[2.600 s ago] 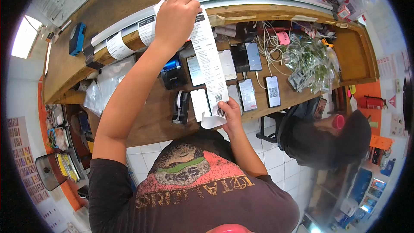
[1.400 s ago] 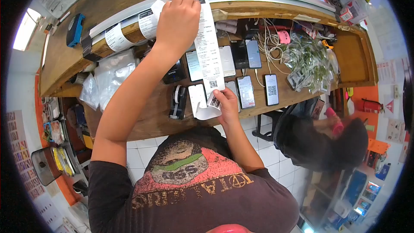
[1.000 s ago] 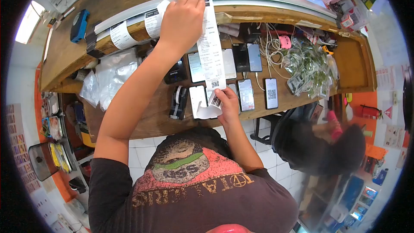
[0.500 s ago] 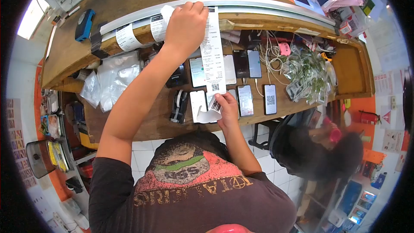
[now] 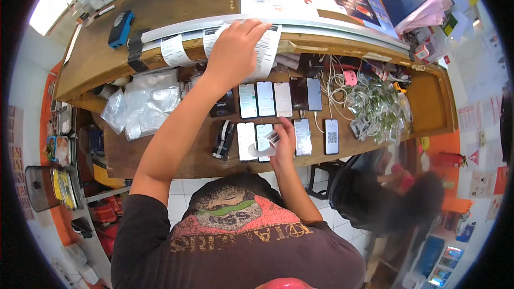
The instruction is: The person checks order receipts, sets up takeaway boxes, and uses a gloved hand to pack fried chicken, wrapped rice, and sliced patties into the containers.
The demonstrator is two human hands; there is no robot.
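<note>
My left hand (image 5: 235, 51) is at the metal rail (image 5: 332, 27) along the shelf edge, its fingers closed over the top of a printed receipt (image 5: 267, 53). This receipt hangs down and curves beside the hand; part of it is hidden behind my fingers. Another receipt (image 5: 174, 50) hangs from the rail further left. Lower down, my right hand (image 5: 285, 142) pinches a curled paper slip (image 5: 273, 138) with dark print, above a phone (image 5: 264, 151) on the desk. Several phones lie in two rows, among them a white-screened one (image 5: 247, 140) left of the slip.
A black tape dispenser (image 5: 223, 139) stands left of the phones. Plastic bags (image 5: 150, 99) lie at left; a heap of clear packets (image 5: 377, 104) and white cables (image 5: 333, 88) lie at right. Another person in dark clothing (image 5: 385, 198) sits at the right.
The long receipt that stretched from the rail to my right hand no longer hangs over the phones. My right hand is now apart from it, holding the curled slip. The view has shifted slightly.
</note>
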